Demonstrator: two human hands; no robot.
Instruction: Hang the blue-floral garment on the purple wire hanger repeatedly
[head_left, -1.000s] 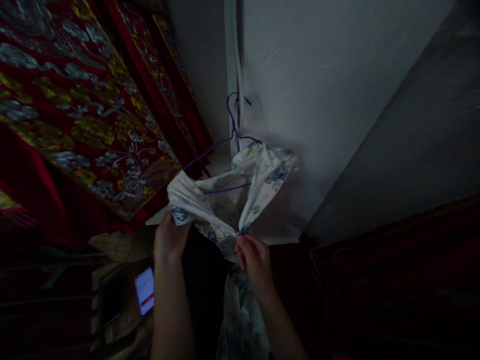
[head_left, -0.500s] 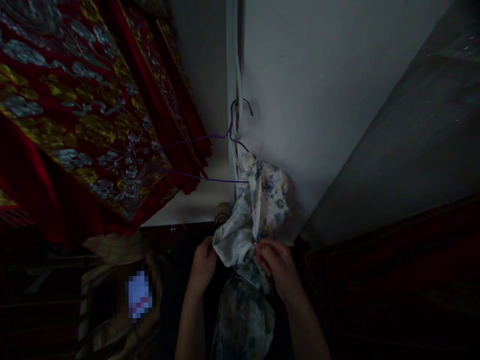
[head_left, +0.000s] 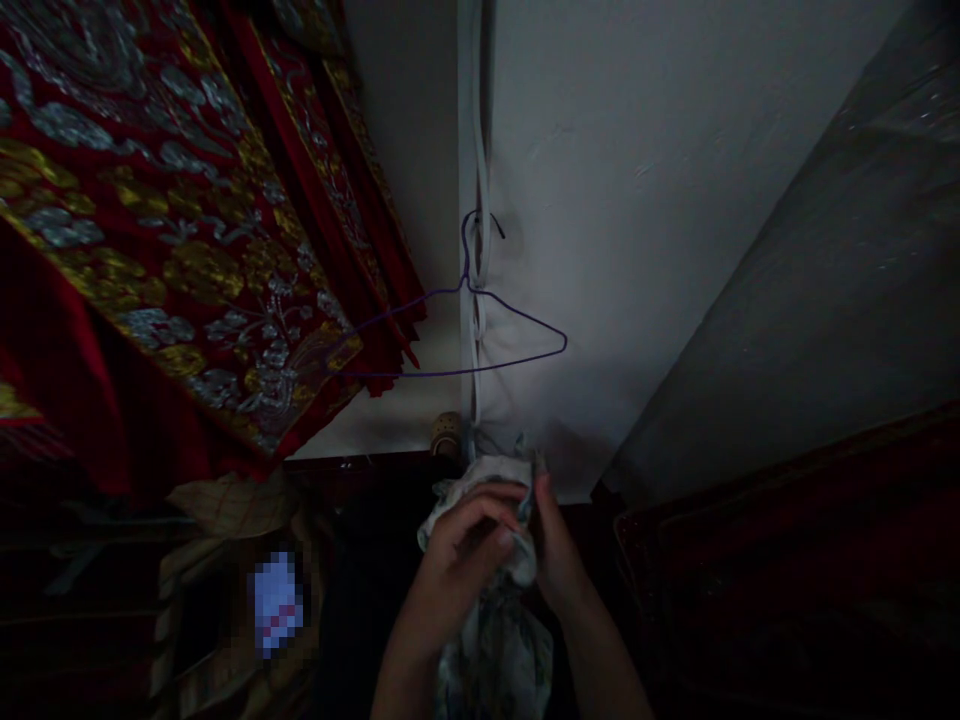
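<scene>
Floral garment [head_left: 517, 645], near: my left hand [head_left: 459, 548] pinches it; right hand [head_left: 556, 552], I can't tell. I'd support both sides evenly.

The hanger [head_left: 466, 278] is purple, the garment [head_left: 499, 471] bluish-patterned white, the drape [head_left: 217, 190] red, gold and silver.

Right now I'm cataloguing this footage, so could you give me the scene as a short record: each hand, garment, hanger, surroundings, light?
Left hand: fingers curled over the bunched garment
Right hand: against the garment's other side; grip partly hidden
Garment: pale, blue-patterned, off the hanger
Hanger: purple, hung above the hands
Surroundings: red cloth with gold and silver decoration, picture left; pale wall behind
Light: dim
</scene>
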